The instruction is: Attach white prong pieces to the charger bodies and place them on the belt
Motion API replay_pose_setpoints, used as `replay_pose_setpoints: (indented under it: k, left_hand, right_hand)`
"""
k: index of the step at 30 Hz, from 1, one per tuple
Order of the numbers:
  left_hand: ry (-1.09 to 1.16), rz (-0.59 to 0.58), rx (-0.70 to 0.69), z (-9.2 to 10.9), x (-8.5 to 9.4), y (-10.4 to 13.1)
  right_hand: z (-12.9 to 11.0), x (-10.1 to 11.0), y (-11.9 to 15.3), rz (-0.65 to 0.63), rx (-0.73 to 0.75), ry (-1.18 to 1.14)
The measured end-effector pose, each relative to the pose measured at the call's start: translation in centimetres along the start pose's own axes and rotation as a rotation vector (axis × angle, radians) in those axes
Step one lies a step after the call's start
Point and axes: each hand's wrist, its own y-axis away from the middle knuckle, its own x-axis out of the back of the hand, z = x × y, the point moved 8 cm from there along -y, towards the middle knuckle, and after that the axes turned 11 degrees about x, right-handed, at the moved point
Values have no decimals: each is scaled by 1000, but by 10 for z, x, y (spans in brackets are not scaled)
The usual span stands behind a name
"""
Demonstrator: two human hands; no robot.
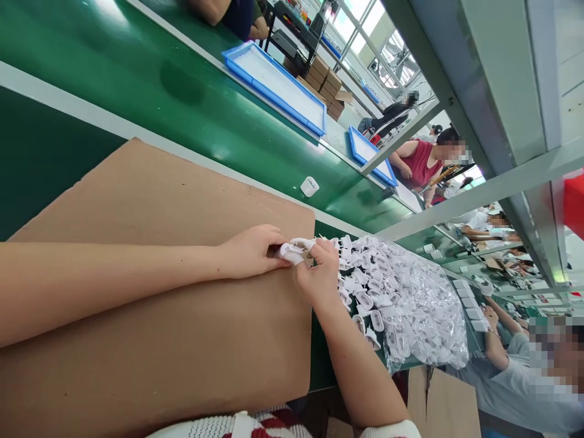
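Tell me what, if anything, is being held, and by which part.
A small white piece, held between the left hand and right hand; exactly which part of it each holds is too small to tell.

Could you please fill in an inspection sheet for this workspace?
Surface: brown cardboard sheet lying on a green bench.
Job's things: a small white part between both hands, its details too small to tell; a pile of similar-coloured white pieces lies beside the cardboard, partly under clear plastic.
Clutter: one white rounded item on the glossy green strip beyond the cardboard.
Grippers: left hand and right hand meet near the cardboard's edge, fingers closed on the part.
Cables: nothing seen that is clearly a cable.
Surroundings: blue-rimmed trays, stacked boxes, a metal frame, co-worker in red, other people.
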Motion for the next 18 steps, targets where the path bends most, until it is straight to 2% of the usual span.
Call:
replay_pose_setpoints:
  k: [5,8,11,15,18]
  left_hand:
    - [-33,60,-39,4,-2,9]
    - [-52,167,-127,5,-1,23]
    - [-195,238,-213,6,-5,35]
    - [-420,217,-250,8,-13,37]
    - [-440,188,-221,12,-13,33]
  right_hand:
    - [5,-5,11,110,-96,-129]
    - [4,-4,13,111,-79,-125]
    - [5,-4,14,88,-60,-71]
    - [7,-5,13,68,-64,24]
    - [5,-6,12,64,-85,-35]
